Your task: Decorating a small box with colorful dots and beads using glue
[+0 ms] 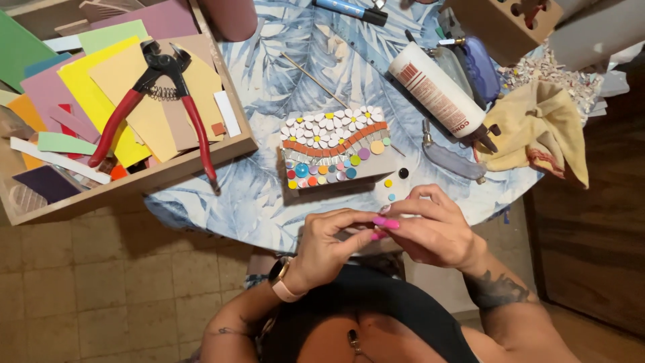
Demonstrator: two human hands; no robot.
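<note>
Both our hands meet pinched at the table edge, left hand (329, 235) and right hand (430, 228); held piece unclear; mosaic block (336, 151) just beyond, long axis crosswise.

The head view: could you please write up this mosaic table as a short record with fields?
Surface: round table with a blue leaf-print cover
Left hand: fingertips meeting the right hand's near the table edge; what they pinch is too small to tell
Right hand: fingers curled, pink nails
Centre: mosaic panel with white petals, an orange band and coloured dots
Beside it: loose round tiles
Left: wooden tray of coloured sheets, red-handled nippers on top
Right: glue bottle lying down, yellow cloth
</note>
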